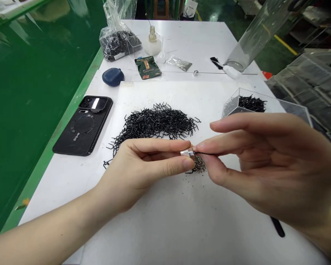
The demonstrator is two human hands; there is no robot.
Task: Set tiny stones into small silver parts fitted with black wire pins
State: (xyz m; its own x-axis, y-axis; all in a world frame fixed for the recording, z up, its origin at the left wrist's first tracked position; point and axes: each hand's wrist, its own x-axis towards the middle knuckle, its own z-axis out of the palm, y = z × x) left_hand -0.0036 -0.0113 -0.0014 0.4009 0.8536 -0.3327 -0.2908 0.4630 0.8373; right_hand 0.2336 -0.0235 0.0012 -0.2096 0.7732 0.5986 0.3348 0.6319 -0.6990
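Between the thumb and fingers of my left hand (pixel 149 160) is a small silvery metal piece (pixel 188 152), roughly cylindrical. My right hand (pixel 253 154) pinches a thin black bent wire piece (pixel 200 152), whose end meets the metal piece. Its upper finger is stretched out. Behind the hands lies a pile of black bent wire pieces (pixel 157 123). Under the fingertips is a heap of tiny metallic bits (pixel 200 165), partly hidden by my hands. A black handle-like strip (pixel 277 226) sticks out below my right hand.
A black phone (pixel 81 125) and a dark blue case (pixel 113 76) lie at left. Farther back are a bag of black pieces (pixel 118 42), a bottle (pixel 152 42), a green packet (pixel 148 67) and a clear tube (pixel 256 36). A clear box (pixel 231 103) stands at right.
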